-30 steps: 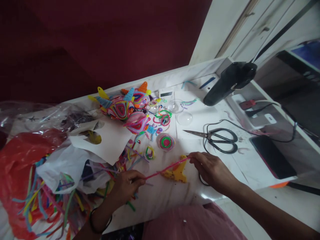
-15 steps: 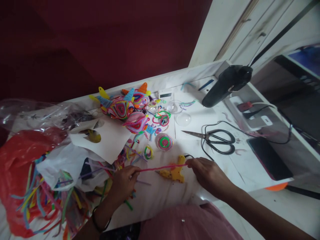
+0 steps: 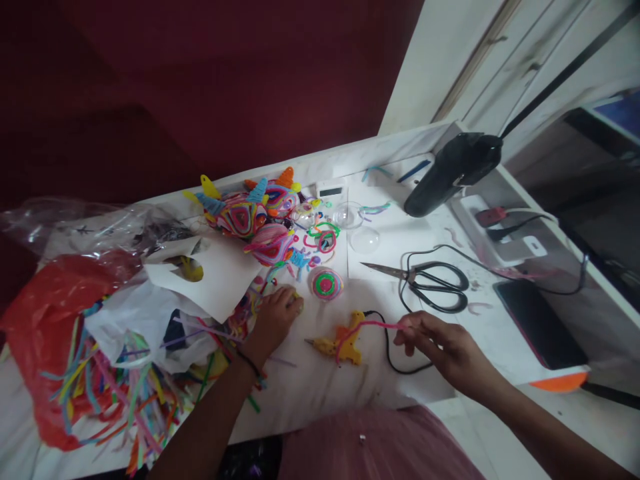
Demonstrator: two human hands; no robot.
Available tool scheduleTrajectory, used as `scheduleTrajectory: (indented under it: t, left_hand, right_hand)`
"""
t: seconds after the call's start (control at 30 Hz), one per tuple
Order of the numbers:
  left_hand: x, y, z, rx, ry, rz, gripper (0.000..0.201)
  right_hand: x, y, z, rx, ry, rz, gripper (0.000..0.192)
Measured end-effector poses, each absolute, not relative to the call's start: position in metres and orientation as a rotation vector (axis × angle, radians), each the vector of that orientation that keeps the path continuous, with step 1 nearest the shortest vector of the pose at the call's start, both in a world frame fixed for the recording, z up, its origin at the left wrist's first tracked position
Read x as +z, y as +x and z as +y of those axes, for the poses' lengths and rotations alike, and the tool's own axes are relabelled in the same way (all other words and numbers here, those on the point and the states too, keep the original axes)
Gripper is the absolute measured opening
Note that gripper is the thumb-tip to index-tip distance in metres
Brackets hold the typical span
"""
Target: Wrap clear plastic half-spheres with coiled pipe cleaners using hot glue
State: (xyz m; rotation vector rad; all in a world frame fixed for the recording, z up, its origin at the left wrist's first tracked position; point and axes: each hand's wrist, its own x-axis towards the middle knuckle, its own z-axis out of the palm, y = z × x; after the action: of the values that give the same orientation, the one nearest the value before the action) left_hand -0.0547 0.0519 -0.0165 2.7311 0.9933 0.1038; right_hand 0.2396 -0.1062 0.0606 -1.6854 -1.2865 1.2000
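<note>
My right hand (image 3: 433, 343) pinches one end of a pink pipe cleaner (image 3: 373, 323). Its loose end curves down across a yellow glue gun (image 3: 350, 345) lying on the table. My left hand (image 3: 277, 317) is closed over a small yellow-green pipe cleaner ring (image 3: 295, 296), which shows only slightly past the fingers. Just beyond that hand sits a round coil (image 3: 326, 284) of pink, green and white rings. Several colourful fish-like figures (image 3: 240, 215) of coiled pipe cleaners lie behind it.
Black-handled scissors (image 3: 435, 283) and a phone (image 3: 540, 325) lie to the right, beside a power strip (image 3: 495, 230). Clear plastic domes (image 3: 365, 240) stand near a calculator (image 3: 331, 191). On the left, a red bag (image 3: 40, 373) and many loose pipe cleaners (image 3: 135, 393) spread out.
My left hand has let go of the pink pipe cleaner and moved up and right onto the small ring. My right hand has shifted right, and the freed pipe cleaner end now droops.
</note>
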Motion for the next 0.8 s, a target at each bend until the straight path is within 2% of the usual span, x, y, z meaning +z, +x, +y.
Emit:
scheduleTrajectory:
  t: [0.13,0.3,0.4,0.5,0.8]
  left_hand:
    - [-0.012,-0.074,0.068,0.086,2.769,1.091,0.027]
    - [-0.003,-0.065,0.041,0.114,2.776,1.073,0.024]
    - [-0.001,-0.043,0.003,0.04,2.741,0.873,0.017]
    - [-0.007,-0.025,-0.025,-0.051,2.727,0.75,0.03]
    - [-0.022,0.002,-0.036,0.107,2.729,0.726,0.027]
  right_hand:
    - [0.073,0.239,-0.101,1.424,-1.459,-0.841,0.02]
    - [0.071,0.252,-0.098,1.411,-1.363,-0.524,0.019]
    - [0.063,0.26,-0.1,1.362,-1.393,-0.47,0.02]
    - [0.057,0.261,-0.105,1.365,-1.413,-0.452,0.018]
    - [0.052,0.253,-0.11,1.359,-1.433,-0.508,0.014]
